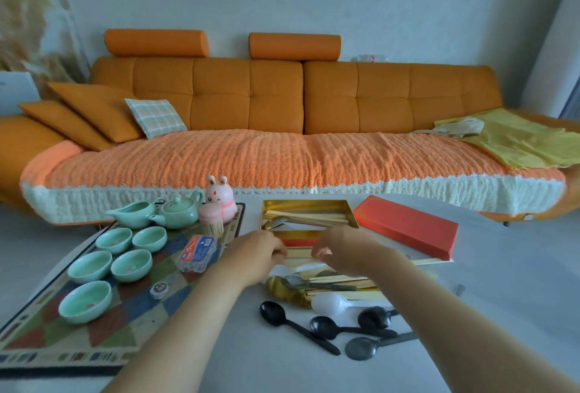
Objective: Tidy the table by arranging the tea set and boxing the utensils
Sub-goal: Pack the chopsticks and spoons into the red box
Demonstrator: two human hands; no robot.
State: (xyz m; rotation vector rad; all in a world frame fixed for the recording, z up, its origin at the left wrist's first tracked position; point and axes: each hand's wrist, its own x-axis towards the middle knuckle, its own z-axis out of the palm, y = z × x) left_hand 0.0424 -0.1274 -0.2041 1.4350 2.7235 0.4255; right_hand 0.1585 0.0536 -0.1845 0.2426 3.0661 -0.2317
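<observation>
We see pale green cups (115, 240) and a matching teapot (179, 212) on a mat (131, 323) chequered in red, blue and green. The box (306, 204) is gold inside — its lid (406, 225) red with a gold line. Black spoons (295, 325) lie by gold-coloured utensils (332, 283) — behind, an orange sofa (282, 97).

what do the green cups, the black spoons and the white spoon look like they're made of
Green cups: probably glazed ceramic, given the smooth pale-green gloss and thick rims.
Black spoons: glossy dark bowls with thin flat handles, so coated metal or plastic; the look leaves it open.
White spoon: likely plastic, being milky and slightly see-through.
</observation>
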